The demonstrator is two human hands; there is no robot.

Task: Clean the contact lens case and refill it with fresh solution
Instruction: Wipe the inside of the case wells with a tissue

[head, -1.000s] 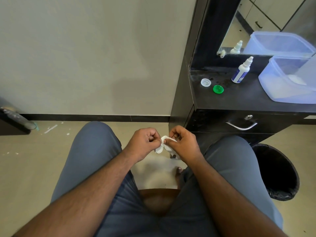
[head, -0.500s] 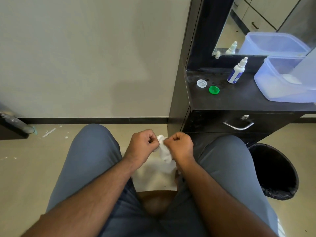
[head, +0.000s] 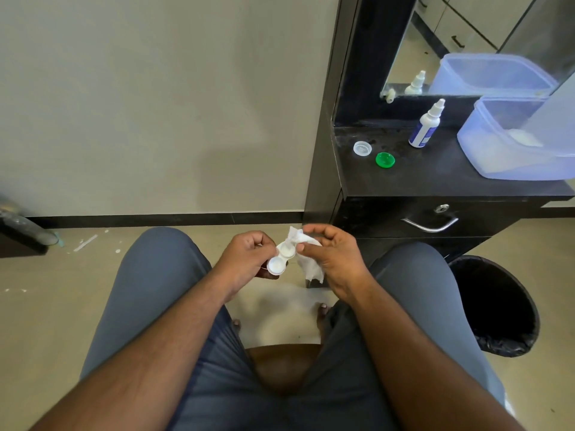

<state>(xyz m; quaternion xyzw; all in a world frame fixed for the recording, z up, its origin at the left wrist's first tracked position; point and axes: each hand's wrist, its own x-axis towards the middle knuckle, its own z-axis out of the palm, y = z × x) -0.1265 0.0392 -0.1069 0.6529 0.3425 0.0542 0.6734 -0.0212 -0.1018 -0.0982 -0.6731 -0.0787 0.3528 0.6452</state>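
Above the seated person's knees, the left hand [head: 245, 255] grips a small white two-well contact lens case [head: 281, 259], both wells uncapped. The right hand [head: 333, 259] pinches a crumpled white tissue [head: 306, 259] against the far well, perhaps inside it. On the black counter [head: 435, 178] lie a clear round cap [head: 362, 148], a green round cap [head: 385, 159] and an upright white solution bottle [head: 425, 126].

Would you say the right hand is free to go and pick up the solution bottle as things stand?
Probably not yet. The right hand pinches a white tissue at the lens case. The solution bottle stands unobstructed on the black counter, so the path looks clear once the tissue is dropped.
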